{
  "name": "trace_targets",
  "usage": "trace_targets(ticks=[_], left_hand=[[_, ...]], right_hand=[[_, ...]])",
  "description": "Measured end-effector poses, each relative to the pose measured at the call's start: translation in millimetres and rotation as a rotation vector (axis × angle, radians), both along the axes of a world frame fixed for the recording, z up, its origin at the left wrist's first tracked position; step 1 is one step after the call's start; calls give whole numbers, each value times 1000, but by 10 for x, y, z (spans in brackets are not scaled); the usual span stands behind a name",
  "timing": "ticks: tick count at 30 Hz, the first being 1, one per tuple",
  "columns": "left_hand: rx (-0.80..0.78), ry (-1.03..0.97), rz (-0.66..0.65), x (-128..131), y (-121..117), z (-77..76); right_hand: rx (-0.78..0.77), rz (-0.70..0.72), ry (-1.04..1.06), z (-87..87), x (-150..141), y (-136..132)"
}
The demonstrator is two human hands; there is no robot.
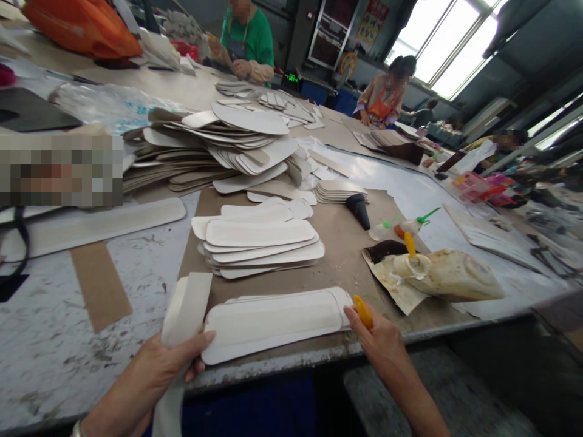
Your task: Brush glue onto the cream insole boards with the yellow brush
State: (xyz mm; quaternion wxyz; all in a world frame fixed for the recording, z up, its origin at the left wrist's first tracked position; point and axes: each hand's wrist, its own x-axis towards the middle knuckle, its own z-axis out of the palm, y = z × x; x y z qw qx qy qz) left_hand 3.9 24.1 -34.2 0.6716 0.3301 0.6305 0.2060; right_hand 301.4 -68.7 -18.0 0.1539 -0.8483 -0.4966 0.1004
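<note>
My left hand (170, 361) is closed around a bundle of pale, flat strips (189, 303) that stands up above the fist and hangs down below it. Its thumb rests at the left end of a long white panel with rounded corners (273, 325), which lies over others at the table's front edge. My right hand (380, 337) grips a tool with a yellow handle (363, 311); the tool's working end is hidden. The thumb and fingers of that hand are at the panel's right end. Just behind lies a stack of similar white panels (262, 233).
Large piles of grey-white pieces (255, 145) cover the table farther back. On the right are a glue-crusted container (412, 266) with another yellow handle, small green-tipped bottles (410, 226) and a black cone (357, 211). Co-workers (255, 42) stand across the table.
</note>
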Motion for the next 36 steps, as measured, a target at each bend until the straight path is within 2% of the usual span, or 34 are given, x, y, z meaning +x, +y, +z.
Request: trace_targets(ticks=[4,7,10,14,16,21,25,27,32,36], left_hand=[[-61,-57,11,-24,-10,17],[-87,-103,39,-60,0,4],[-90,-130,31,-102,11,-31],[-57,-69,18,-140,1,-89],[-42,-27,-19,-141,-13,-91],[30,39,-74,-107,-32,-58],[97,61,-67,-105,-24,-69],[69,36,-67,-117,-17,-55],[-64,-138,-73,-165,9,48],[-160,-248,-85,-223,30,32]], right_hand=[[-29,-11,-9,-33,-49,-3],[-25,-43,61,-30,-58,21],[-31,-70,238,5,-75,48],[-43,-105,530,65,-133,45],[-30,-93,510,86,-172,29],[-15,-74,280,88,-253,10],[3,-83,290,63,-252,24],[-12,-99,403,52,-213,22],[-132,-185,906,58,-80,-18],[-134,-184,1104,106,-62,-29]])
